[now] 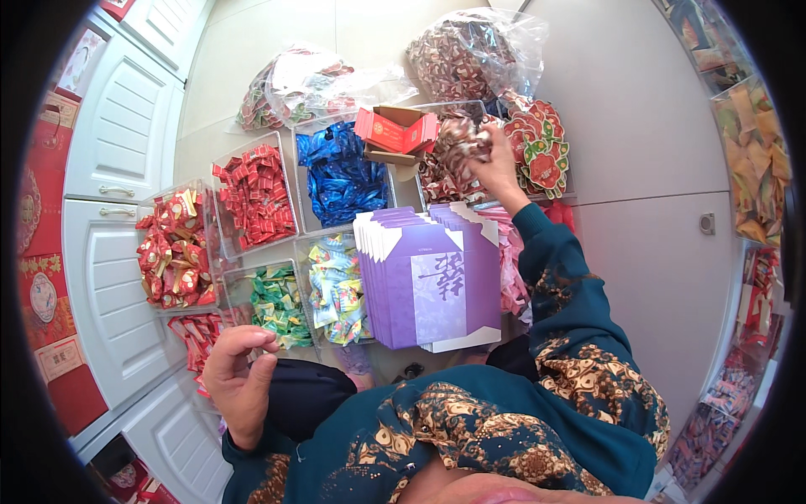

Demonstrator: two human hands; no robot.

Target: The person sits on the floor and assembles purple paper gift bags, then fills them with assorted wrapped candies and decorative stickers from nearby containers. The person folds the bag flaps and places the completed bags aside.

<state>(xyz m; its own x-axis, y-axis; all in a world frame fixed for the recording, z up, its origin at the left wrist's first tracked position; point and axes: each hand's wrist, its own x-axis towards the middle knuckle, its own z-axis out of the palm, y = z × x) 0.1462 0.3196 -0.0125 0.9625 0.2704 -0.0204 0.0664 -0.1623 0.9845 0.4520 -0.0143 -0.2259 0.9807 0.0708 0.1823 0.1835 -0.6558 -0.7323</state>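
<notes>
My right hand (494, 162) reaches into a clear bin of brown-and-white wrapped candies (450, 179) at the upper right, its fingers closed around a bunch of them, which looks blurred. My left hand (242, 378) is raised at the lower left, fingers curled and thumb apart, with nothing visible in it. Before me stands a stack of purple-and-white folded cardboard boxes (434, 283) bearing large characters. An open red cardboard box (397, 133) holding red cards sits on the rims of the bins, left of my right hand. Beside that hand lie red flower-shaped packets (541, 151).
Clear bins hold blue packets (346, 176), red packets (255, 198), red-and-gold candies (176, 249), green packets (280, 305) and pale yellow-blue packets (337, 290). Clear plastic bags (475, 57) of candies lie behind. White cabinets (119, 126) flank the left, with a grey panel (648, 157) at the right.
</notes>
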